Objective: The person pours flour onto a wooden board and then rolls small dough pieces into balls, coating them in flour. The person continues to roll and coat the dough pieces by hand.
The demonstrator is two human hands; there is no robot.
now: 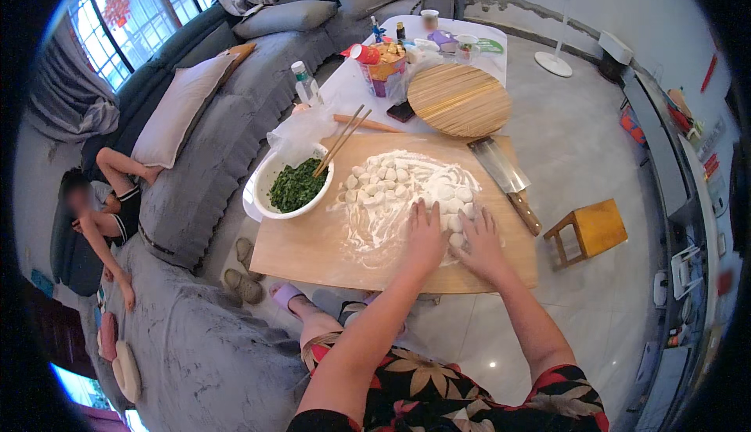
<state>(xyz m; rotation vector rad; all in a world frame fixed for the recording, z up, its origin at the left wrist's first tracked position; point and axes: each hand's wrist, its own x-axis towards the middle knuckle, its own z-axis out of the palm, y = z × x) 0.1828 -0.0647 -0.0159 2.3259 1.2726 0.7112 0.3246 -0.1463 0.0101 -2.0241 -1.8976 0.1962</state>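
Observation:
My left hand lies palm down on a floured wooden board, fingers a little apart. Just beside it, my right hand rests with spread fingers among flattened round dough pieces. One dough piece shows between my two thumbs; whether they press it is hard to tell. Neither hand grips anything visible. Farther left on the flour sits a cluster of small dough lumps. Loose white flour is smeared around both groups.
A cleaver lies along the board's right side. At left, a white bowl holds chopped greens, with chopsticks in it. Behind are a rolling pin, a phone and a round slatted lid. A wooden stool stands right; a person sits left.

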